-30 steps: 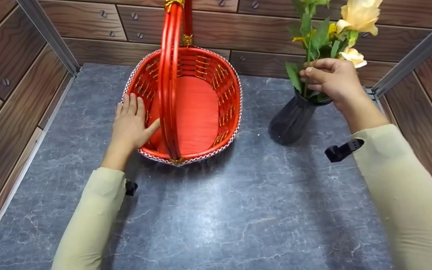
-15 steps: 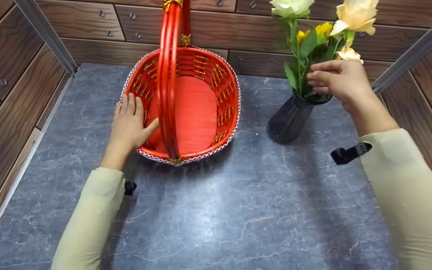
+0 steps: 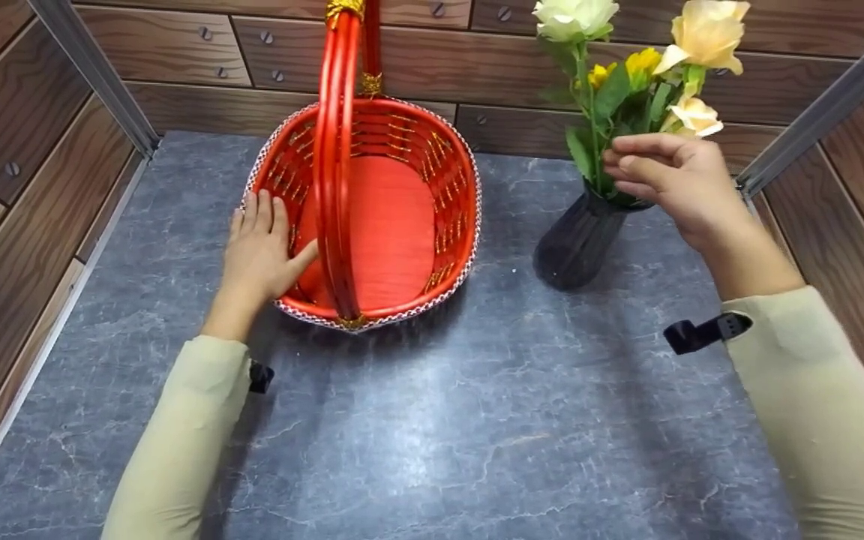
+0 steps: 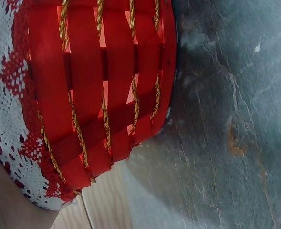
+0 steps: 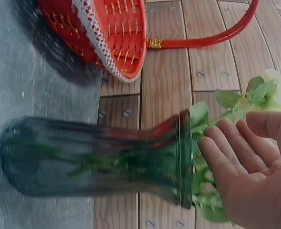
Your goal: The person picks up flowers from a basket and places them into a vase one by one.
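Observation:
A red woven basket (image 3: 394,225) with a tall handle stands on the table, its rim edged with white lace trim. My left hand (image 3: 258,244) rests on the basket's left rim, fingers straight, thumb over the inside. To the right leans a dark, see-through vase (image 3: 578,244) holding a white rose (image 3: 574,16), peach roses (image 3: 708,34) and small yellow flowers (image 3: 642,67). My right hand (image 3: 676,176) hovers beside the stems at the vase's mouth. In the right wrist view its fingers (image 5: 228,143) are loosely bent, thumb apart, holding nothing.
Wood-patterned panels (image 3: 417,64) close off the back and sides of the grey marbled table (image 3: 417,435). Metal posts (image 3: 94,75) stand at the back corners. The basket's handle (image 3: 334,165) arches high above it.
My right hand has let go of the stem it pinched and drawn back slightly. The white rose, earlier above the frame, has come down into view. My left hand stays put.

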Motion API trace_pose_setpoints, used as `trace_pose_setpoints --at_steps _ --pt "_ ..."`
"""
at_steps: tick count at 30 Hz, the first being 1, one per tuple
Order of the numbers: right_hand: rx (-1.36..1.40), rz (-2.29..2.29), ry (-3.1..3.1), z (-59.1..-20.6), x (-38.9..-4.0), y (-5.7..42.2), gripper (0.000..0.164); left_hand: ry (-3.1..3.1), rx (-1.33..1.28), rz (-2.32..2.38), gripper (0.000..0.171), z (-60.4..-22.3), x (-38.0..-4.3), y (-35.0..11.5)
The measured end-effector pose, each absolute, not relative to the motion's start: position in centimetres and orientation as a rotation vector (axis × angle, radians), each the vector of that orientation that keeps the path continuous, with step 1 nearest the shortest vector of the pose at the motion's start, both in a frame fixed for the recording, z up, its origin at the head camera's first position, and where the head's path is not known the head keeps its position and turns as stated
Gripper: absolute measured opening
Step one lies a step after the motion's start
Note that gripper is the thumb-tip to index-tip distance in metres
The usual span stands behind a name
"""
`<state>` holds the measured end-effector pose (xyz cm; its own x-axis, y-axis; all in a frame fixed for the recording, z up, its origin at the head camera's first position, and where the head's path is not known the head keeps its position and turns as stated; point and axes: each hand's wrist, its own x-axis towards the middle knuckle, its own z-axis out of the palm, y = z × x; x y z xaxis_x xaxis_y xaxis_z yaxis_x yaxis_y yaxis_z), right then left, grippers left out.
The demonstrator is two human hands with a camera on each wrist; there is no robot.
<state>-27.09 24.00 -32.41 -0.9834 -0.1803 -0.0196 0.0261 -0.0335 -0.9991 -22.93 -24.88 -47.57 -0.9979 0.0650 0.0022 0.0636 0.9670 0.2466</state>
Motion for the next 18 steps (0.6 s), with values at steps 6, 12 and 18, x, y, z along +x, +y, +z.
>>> trace_pose_setpoints --at_steps 6,12,18 --pt "-0.171 -2.236 1.864 -32.7 -27.4 22.4 0.032 3.115 0.103 0.378 0.093 -47.5 -22.7 -24.8" --pt "-0.265 -2.25 2.064 -33.0 -27.4 21.0 0.027 3.112 0.097 0.369 0.092 -47.6 -22.7 -25.0" --pt "-0.307 -2.029 2.517 -32.9 -27.6 19.6 0.032 3.107 0.107 0.379 0.093 -47.6 -22.9 -24.9"
